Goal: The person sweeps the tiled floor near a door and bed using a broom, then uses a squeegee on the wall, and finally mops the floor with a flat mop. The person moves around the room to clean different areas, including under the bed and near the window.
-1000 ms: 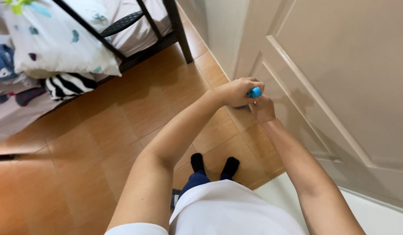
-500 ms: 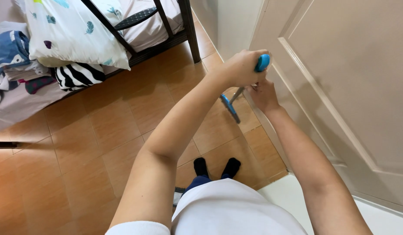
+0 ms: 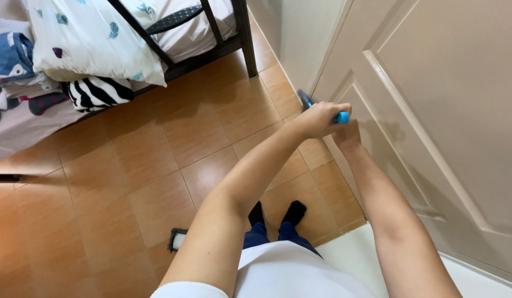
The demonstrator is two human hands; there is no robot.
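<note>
Both forearms stretch forward from the white shirt, above two black-socked feet (image 3: 275, 212). The left hand (image 3: 318, 118) has its grip closed around the blue-tipped handle (image 3: 341, 117) of a cleaning tool; the right hand (image 3: 347, 134) sits just beneath, also wrapped on the handle, mostly hidden. The tool's blue head (image 3: 305, 100) shows beyond the knuckles, low against the white door (image 3: 433, 83). The floor (image 3: 156, 165) is orange-brown tile. Farther off stands a dark-framed bed (image 3: 242, 33) with a feather-print pillow (image 3: 96, 41) and heaped clothes (image 3: 24, 77).
</note>
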